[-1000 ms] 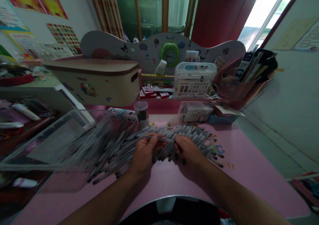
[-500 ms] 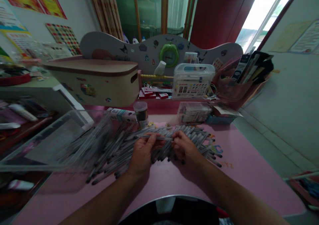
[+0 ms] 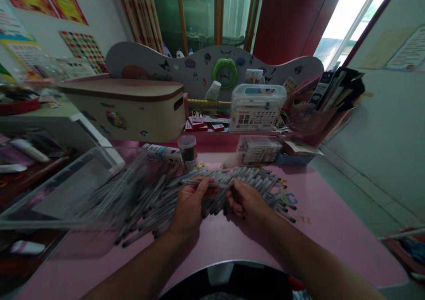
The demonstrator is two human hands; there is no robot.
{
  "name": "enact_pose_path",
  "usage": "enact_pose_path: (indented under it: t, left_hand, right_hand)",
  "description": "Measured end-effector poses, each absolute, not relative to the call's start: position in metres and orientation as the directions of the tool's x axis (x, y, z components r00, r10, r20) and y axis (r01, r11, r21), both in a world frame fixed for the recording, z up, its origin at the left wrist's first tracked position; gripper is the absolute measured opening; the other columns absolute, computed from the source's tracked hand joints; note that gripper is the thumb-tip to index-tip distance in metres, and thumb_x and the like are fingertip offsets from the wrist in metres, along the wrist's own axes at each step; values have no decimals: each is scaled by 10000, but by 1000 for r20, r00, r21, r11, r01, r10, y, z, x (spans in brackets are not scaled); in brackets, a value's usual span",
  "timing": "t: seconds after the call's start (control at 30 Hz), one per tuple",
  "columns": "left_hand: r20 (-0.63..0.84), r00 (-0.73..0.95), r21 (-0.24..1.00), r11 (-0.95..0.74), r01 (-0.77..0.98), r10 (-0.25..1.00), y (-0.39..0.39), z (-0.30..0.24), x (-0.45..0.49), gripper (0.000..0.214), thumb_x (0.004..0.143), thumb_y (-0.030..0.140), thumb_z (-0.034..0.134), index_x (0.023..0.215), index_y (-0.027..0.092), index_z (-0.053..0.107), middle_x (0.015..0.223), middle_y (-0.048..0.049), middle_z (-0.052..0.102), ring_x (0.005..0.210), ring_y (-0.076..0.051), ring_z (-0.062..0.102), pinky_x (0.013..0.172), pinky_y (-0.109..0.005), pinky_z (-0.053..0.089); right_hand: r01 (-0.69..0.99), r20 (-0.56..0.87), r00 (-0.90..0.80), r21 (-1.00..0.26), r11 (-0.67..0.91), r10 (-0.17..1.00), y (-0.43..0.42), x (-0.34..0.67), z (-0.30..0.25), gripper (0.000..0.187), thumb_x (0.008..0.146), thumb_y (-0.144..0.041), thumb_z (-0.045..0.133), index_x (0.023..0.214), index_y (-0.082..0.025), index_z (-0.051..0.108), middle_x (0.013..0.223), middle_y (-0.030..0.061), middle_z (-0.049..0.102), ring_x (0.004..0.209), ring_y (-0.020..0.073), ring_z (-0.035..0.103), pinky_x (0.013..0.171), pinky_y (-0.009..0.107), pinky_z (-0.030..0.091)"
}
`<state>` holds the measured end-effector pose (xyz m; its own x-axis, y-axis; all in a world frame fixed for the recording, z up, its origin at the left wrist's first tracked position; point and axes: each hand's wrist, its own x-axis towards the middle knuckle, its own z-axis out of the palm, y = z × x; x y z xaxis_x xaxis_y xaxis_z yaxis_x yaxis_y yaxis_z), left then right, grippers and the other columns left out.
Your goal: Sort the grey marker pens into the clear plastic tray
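Your left hand (image 3: 190, 204) and right hand (image 3: 247, 200) pinch opposite ends of one grey pen (image 3: 206, 184), held level just above the pen heap (image 3: 159, 202) sprawled on the pink desk (image 3: 318, 229); the clear tray (image 3: 66, 193) lies left.

Matt grey plastic pens (image 3: 252, 178) lie on a smooth pink desk (image 3: 332, 233) beside a clear glossy plastic tray (image 3: 66, 193).

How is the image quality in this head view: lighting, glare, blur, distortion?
Head view: dim indoors, with blown-out glare from the window top right; wide-angle bending at the edges; the clear plastic box at left is smeared and soft; left hand, right hand and pens are murky but readable.
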<state>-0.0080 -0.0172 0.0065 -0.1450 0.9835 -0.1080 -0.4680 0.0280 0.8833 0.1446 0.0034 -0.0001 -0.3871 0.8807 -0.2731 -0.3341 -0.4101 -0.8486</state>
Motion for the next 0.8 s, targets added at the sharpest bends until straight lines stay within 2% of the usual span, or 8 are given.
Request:
enact_pose_path:
  t: [0.1, 0.23, 0.3, 0.4, 0.57, 0.67, 0.8]
  left_hand:
    - [-71, -204, 902, -25, -431, 976, -13, 4, -12, 229, 810, 382, 698, 851, 160, 657, 768, -28, 730, 689, -149, 681, 705, -267, 544]
    - [-38, -328, 906, -106, -411, 944, -7, 2, -18, 262, 845, 437, 646, 847, 175, 648, 765, -3, 705, 676, -133, 652, 682, -253, 532]
    - [-38, -343, 914, -106, -391, 939, -7, 2, -19, 276, 862, 455, 618, 826, 181, 636, 739, 7, 685, 652, -125, 631, 637, -233, 511]
    - [-11, -312, 943, -94, -320, 950, -11, 3, -17, 261, 879, 435, 601, 807, 186, 632, 739, 14, 668, 645, -114, 610, 624, -217, 484]
    - [69, -300, 967, -137, -214, 951, -17, 6, -14, 251, 891, 412, 587, 801, 186, 646, 764, -2, 661, 670, -116, 595, 666, -227, 477]
    - [90, -389, 919, -227, -322, 917, -9, 12, -19, 261, 888, 413, 575, 774, 183, 623, 780, -20, 673, 712, -139, 625, 696, -253, 498]
    - [-20, -498, 724, -331, -605, 867, 6, 26, -36, 181, 892, 344, 537, 796, 194, 564, 712, -12, 654, 696, -186, 660, 712, -362, 551]
  right_hand:
    - [-303, -285, -376, -861, -407, 882, 4, 144, -2, 371, 796, -497, 646, 680, -189, 476, 464, -90, 438, 319, 25, 275, 316, 147, 152]
    - [-424, -273, -399, -791, -440, 875, 5, 147, -1, 190, 687, -259, 643, 715, -204, 463, 550, -76, 517, 326, 24, 272, 304, 138, 117]
    - [-493, -256, -465, -720, -488, 847, 4, 148, 0, 166, 633, -209, 602, 762, -203, 498, 609, -53, 570, 344, 31, 293, 306, 137, 131]
    - [-496, -257, -540, -672, -550, 801, 2, 149, 2, 196, 658, -238, 615, 838, -194, 548, 670, -34, 601, 359, 31, 312, 309, 135, 143]
    - [-313, -305, -524, -799, -513, 795, 1, 146, 1, 254, 727, -348, 708, 709, -178, 519, 541, -58, 528, 337, 20, 295, 309, 134, 148]
    - [-315, -274, -477, -834, -453, 835, 3, 147, 0, 257, 710, -327, 694, 652, -188, 486, 463, -88, 444, 325, 24, 269, 310, 142, 173]
    - [-443, -248, -292, -821, -360, 924, 11, 155, 3, 223, 664, -272, 616, 597, -211, 412, 420, -118, 314, 317, 33, 205, 303, 146, 149]
